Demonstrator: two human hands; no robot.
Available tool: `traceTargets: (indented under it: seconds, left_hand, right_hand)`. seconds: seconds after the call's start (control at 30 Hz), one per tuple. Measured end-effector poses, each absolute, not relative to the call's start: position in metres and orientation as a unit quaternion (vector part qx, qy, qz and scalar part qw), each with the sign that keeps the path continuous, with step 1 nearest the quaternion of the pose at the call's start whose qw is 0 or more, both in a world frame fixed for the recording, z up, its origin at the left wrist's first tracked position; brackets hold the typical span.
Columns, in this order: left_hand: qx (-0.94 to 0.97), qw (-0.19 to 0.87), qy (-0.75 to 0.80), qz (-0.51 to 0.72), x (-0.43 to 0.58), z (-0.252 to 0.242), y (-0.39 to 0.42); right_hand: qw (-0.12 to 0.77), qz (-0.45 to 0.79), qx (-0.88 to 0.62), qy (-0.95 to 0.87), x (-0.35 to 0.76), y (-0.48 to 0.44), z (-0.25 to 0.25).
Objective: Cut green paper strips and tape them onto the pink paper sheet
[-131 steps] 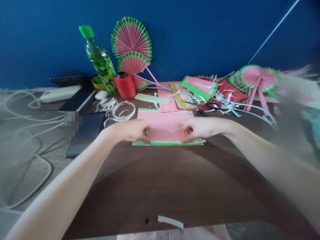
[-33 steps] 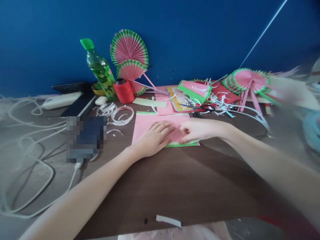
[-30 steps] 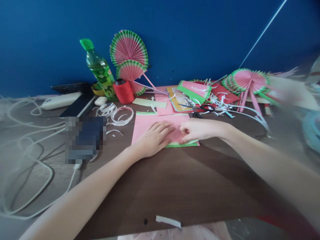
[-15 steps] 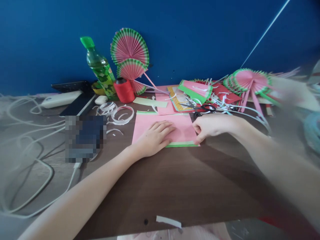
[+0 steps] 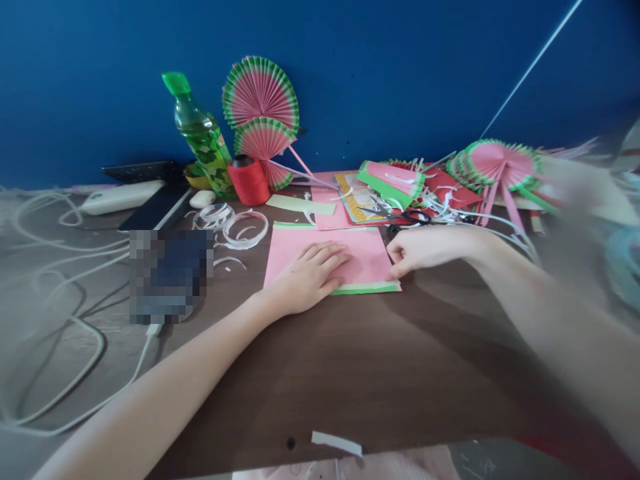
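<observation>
A pink paper sheet (image 5: 365, 257) with green and white bands along its near and far edges lies flat on the brown table (image 5: 320, 373). My left hand (image 5: 317, 273) rests on its middle, palm down with the fingers stretched out. At the sheet's right edge, near the lower right corner, my right hand (image 5: 413, 252) is curled, thumb toward the paper. What lies between those fingers, if anything, is hidden. Just beyond the right hand are black-handled scissors (image 5: 400, 215).
Pink-and-green paper fans (image 5: 260, 97) lean on the blue wall, with more fans (image 5: 495, 163) at right. A green bottle (image 5: 203, 140), red thread spool (image 5: 249, 180), tape rolls (image 5: 245, 230) and white cables (image 5: 100, 347) occupy the left. A paper strip (image 5: 337, 443) lies at the front edge.
My right thumb has slid slightly up the sheet's right edge, away from the corner. The left hand stays in place on the sheet.
</observation>
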State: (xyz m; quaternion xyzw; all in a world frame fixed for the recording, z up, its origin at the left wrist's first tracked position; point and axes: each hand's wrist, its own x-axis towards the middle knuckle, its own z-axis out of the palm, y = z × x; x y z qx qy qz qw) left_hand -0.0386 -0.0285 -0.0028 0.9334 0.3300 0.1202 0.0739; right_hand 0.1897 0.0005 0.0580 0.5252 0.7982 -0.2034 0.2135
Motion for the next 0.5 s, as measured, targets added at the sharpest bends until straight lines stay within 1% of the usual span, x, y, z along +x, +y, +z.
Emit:
traceTargets:
  seconds: [0.2,0.37,0.5]
  left_hand:
    - [0.933,0.077,0.33,0.119,-0.039,-0.003,-0.029]
    - [0.933,0.073,0.338,0.103,-0.04,-0.003,-0.028]
    - [0.931,0.075,0.345,0.094,-0.04,-0.002,-0.028]
  right_hand:
    - [0.218,-0.15,0.536,0.802,0.18,-0.001,0.053]
    - [0.235,-0.195,0.537,0.786,0.189,0.004,0.054]
    - [0.224,-0.223,0.531,0.787,0.199,0.008,0.055]
